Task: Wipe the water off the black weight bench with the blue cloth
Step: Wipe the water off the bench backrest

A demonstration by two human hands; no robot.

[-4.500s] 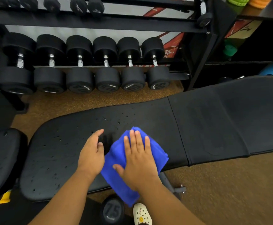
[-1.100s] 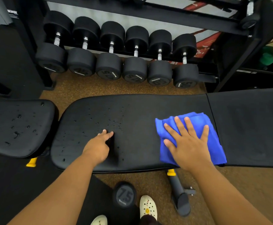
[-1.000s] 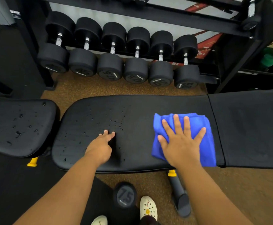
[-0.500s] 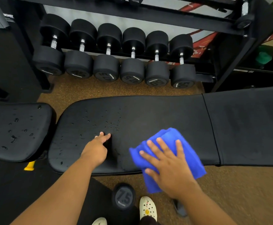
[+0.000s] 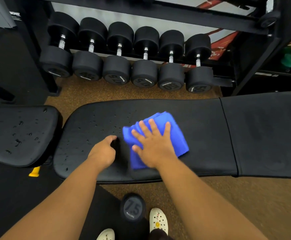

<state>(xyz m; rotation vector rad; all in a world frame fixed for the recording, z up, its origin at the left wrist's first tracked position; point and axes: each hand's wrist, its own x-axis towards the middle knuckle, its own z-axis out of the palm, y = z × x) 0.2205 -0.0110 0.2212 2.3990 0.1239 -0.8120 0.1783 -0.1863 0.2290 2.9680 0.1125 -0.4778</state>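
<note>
The black weight bench (image 5: 201, 135) runs across the middle of the view, with a separate seat pad (image 5: 18, 135) at the left. Water drops dot the seat pad and the left part of the long pad. A folded blue cloth (image 5: 177, 135) lies on the long pad near its middle. My right hand (image 5: 151, 142) presses flat on the cloth, fingers spread and straight. Just left of the cloth, my left hand (image 5: 103, 151) rests on the pad with its fingers curled under, holding nothing.
A rack of several black dumbbells (image 5: 125, 70) stands right behind the bench. A 7.5 dumbbell (image 5: 132, 209) lies on the brown floor by my white shoes (image 5: 158, 220). A yellow knob (image 5: 34, 171) shows under the seat pad.
My right hand has slid the cloth from the right end of the pad to its near edge, then up and left beside my left hand. The left hand's fingers have curled.
</note>
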